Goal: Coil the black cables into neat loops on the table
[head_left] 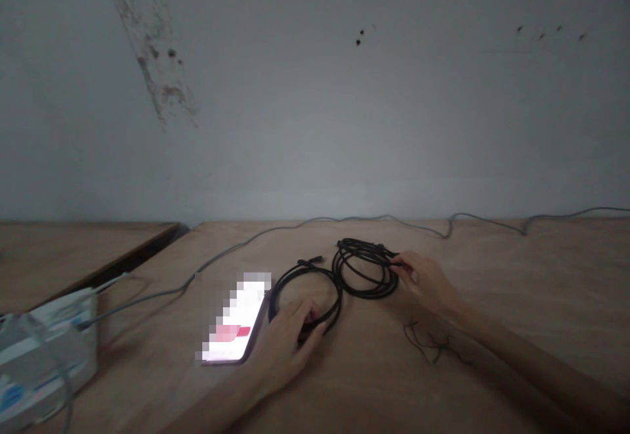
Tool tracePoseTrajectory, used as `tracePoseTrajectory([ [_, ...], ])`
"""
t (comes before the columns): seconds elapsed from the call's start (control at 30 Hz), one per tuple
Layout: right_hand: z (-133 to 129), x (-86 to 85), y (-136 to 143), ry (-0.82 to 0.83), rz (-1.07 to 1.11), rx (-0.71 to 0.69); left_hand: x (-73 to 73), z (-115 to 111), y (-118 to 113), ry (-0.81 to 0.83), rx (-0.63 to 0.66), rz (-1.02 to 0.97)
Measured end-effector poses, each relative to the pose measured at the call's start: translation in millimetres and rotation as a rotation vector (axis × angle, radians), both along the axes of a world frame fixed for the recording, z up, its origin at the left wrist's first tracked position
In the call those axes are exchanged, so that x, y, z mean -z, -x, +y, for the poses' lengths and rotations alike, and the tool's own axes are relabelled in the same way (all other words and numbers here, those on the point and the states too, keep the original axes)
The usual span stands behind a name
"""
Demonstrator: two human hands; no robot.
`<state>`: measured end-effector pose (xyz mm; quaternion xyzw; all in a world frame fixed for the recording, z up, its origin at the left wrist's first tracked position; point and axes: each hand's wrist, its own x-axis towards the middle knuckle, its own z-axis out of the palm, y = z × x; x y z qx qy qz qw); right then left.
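Note:
Two coils of black cable lie side by side on the wooden table. The left coil (339, 289) is a loose ring with a connector end (311, 261) at its far side. My left hand (290, 335) rests at its near edge, thumb and curled fingers closed round the cable there. The right coil (367, 295) has more turns, bunched at the top. My right hand (426, 280) pinches its right edge between thumb and fingers. The hands hide the parts of cable inside their grip.
A phone (241, 319) with a lit screen lies left of my left hand. Thin dark ties (436, 345) lie below my right wrist. A grey cord (275, 229) runs along the table's back to a white power strip (83, 335). A gap separates another table (63, 243).

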<state>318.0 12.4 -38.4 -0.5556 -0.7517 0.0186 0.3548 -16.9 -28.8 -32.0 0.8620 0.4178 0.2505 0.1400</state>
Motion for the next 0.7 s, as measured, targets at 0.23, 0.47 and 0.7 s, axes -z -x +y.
tracePoseTrajectory([
  [0.23, -21, -1.5, 5, 0.081, -0.039, -0.063, 8.9, 8, 2, -0.106, 0.008, 0.057],
  [0.47, -31, 11.2, -1, -0.003, -0.167, -0.338, 14.6, 16, 4, -0.134, -0.026, 0.109],
  [0.7, -17, 27.2, 6, -0.010, -0.296, -0.407, 13.3, 15, 8, -0.152, 0.048, 0.105],
])
